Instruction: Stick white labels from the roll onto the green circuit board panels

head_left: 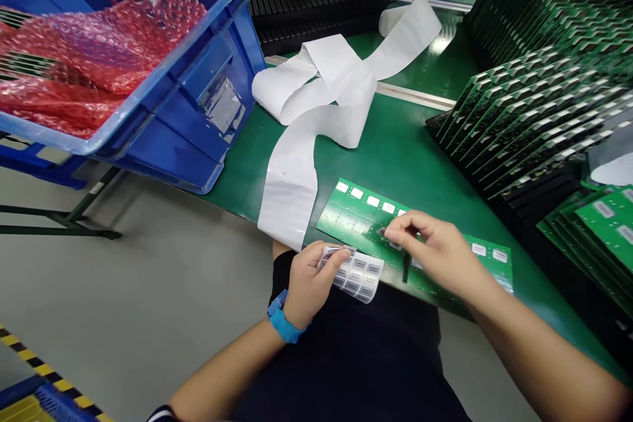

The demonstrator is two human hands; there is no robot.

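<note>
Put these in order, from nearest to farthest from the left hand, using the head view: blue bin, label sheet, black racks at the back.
1. Label sheet: in the left hand.
2. Blue bin: ahead, to the left.
3. Black racks: farther ahead, at the back.

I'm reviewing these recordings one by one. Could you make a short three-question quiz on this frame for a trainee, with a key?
1. Multiple choice. Which wrist wears the blue band?
A) the left
B) the right
C) both
2. True or false. The red bubble wrap lies inside the blue bin.
3. Fill in the missing word. The left hand holds a sheet of printed ____, while the right hand is over a green circuit board.

Key:
1. A
2. True
3. labels
</note>
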